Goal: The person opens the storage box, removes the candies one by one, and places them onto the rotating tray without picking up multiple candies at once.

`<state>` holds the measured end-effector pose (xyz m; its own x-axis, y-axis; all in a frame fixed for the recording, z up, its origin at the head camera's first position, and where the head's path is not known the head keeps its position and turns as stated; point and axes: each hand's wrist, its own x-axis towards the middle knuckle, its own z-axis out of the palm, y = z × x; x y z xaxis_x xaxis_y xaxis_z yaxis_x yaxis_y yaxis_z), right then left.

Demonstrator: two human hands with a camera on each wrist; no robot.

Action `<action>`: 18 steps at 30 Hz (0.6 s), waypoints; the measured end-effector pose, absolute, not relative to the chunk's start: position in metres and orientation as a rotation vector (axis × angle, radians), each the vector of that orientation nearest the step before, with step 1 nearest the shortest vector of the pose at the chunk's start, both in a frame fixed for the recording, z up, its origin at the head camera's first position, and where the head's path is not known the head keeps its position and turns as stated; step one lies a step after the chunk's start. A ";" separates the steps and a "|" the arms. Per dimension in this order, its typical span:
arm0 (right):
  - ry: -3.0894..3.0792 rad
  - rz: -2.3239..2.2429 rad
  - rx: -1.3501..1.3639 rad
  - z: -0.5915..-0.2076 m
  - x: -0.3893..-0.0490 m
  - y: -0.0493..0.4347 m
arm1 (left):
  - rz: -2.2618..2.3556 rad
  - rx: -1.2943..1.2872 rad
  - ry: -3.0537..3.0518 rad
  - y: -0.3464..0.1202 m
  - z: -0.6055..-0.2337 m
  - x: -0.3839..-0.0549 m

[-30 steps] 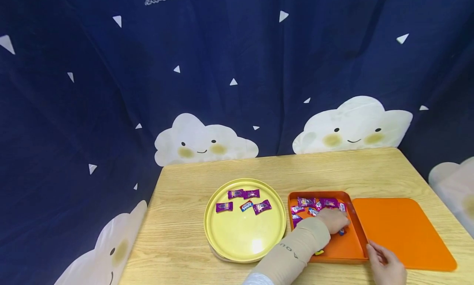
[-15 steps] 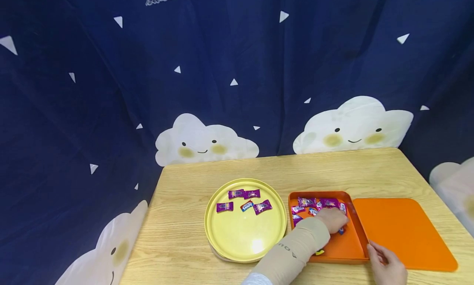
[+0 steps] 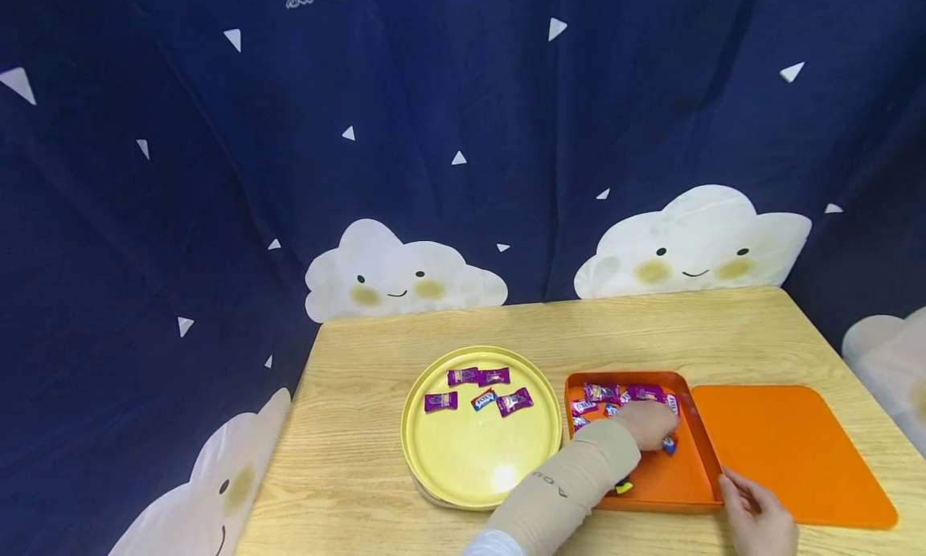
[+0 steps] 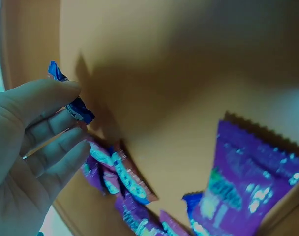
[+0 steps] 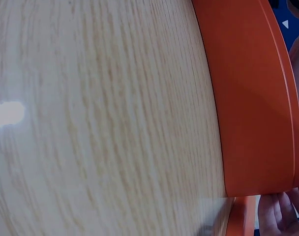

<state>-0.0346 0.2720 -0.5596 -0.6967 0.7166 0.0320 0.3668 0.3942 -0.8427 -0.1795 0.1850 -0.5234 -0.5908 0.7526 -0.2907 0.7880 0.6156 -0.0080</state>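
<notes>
Inside a shallow orange box my left hand reaches over a scatter of wrapped candies. In the left wrist view, its thumb and fingers pinch a small blue-wrapped candy. Purple-wrapped candies, one a large purple candy, lie nearby in the box. My right hand holds the box's near right corner, thumb at the rim; the right wrist view catches only its fingers at the frame's edge. To the left, a round yellow tray carries several purple candies and one blue-and-red candy.
A flat orange lid lies right of the box on the wooden table. A yellow-wrapped piece shows in the box beside my left forearm. Behind the table hangs a dark blue curtain with clouds.
My left hand has shifted slightly left within the box, and its forearm has followed. The right hand stays at the box corner. The candies on the yellow tray look unmoved.
</notes>
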 end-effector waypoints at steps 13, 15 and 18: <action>-2.236 1.224 -0.886 -0.563 -0.035 0.273 | -0.056 1.243 2.659 0.159 -0.491 -0.195; -2.236 1.220 -0.886 -0.563 -0.035 0.273 | -0.031 1.247 2.674 0.152 -0.486 -0.199; -2.238 1.223 -0.881 -0.563 -0.035 0.274 | -0.001 1.240 2.696 0.140 -0.479 -0.204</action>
